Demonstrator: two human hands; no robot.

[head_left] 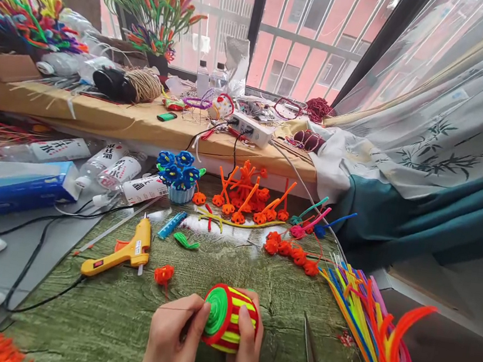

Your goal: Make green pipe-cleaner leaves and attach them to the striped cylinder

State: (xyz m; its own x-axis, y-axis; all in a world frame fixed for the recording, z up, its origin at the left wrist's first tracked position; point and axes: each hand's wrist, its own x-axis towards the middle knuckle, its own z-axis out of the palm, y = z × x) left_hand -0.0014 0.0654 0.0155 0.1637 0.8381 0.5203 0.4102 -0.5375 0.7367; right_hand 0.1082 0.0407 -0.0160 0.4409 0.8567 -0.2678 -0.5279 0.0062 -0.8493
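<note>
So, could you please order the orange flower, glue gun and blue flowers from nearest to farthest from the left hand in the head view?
1. Orange pipe-cleaner flower, ahead of the left hand.
2. Yellow glue gun, leftward.
3. Blue pipe-cleaner flowers, farther ahead.

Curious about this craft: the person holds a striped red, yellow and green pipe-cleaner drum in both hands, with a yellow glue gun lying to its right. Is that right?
No: the yellow glue gun lies to the left of the striped drum, as the head view shows.

home craft corner — pipe cleaners (pixel 368 334), glue gun (pixel 125 252), curtains (pixel 433 111)
</note>
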